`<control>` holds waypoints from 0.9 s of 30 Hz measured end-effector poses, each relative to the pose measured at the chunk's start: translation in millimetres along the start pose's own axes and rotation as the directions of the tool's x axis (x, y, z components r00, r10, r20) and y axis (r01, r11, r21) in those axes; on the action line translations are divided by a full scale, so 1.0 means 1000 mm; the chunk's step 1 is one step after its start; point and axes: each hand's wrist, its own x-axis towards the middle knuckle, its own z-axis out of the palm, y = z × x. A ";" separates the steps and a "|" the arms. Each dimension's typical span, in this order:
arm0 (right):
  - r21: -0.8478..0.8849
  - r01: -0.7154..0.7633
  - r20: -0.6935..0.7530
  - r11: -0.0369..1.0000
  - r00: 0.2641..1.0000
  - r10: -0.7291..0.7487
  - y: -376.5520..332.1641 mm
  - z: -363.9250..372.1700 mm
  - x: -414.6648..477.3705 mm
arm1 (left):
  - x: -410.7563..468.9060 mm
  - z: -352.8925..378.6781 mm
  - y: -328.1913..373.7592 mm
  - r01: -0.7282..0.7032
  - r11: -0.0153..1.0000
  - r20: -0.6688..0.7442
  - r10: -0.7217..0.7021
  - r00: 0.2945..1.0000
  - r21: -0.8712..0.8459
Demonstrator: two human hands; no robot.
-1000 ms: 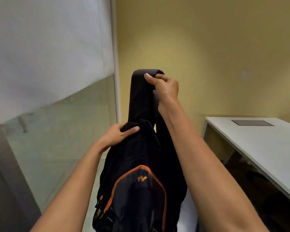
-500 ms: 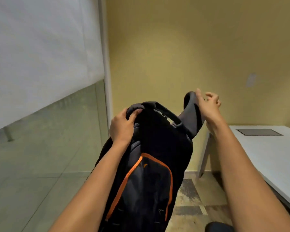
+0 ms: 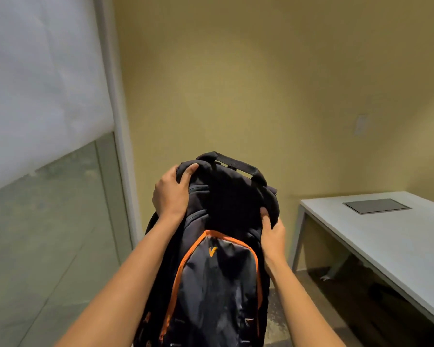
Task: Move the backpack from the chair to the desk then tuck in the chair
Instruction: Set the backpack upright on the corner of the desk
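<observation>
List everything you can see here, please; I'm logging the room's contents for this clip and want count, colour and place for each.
backpack: 1, black with orange trim, held up in the centre foreground, clear of the desk
top handle: 1, black, on top of the backpack, not gripped
desk: 1, white top on pale legs, at right against the wall
inset panel: 1, grey, set in the desk top near the wall
wall: 1, yellow, behind the backpack
wall plate: 1, pale, on the wall above the desk
glass partition: 1, greenish, at left
blind: 1, white, covering the partition's upper part
left hand: 1, gripping the backpack's upper left
right hand: 1, gripping its right side
</observation>
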 end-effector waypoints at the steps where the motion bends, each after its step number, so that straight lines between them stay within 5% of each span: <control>1: -0.005 0.011 -0.046 1.000 0.999 -0.012 -0.002 0.010 0.009 | 0.013 0.005 -0.007 -0.009 1.000 0.009 0.009 1.000 -0.012; 12: -0.003 0.192 -0.228 0.981 0.955 -0.188 -0.052 0.051 0.107 | 0.097 0.095 -0.073 0.073 0.925 0.106 -0.036 0.994 -0.374; 16: -0.042 0.238 -0.326 0.970 0.915 -0.238 -0.059 0.036 0.160 | 0.099 0.156 -0.097 0.148 0.928 0.364 -0.014 0.931 -0.343; 27: -0.174 0.190 -0.612 0.966 0.748 -0.257 -0.030 -0.066 0.319 | 0.130 0.359 -0.012 -0.003 0.970 0.322 0.083 0.943 -0.242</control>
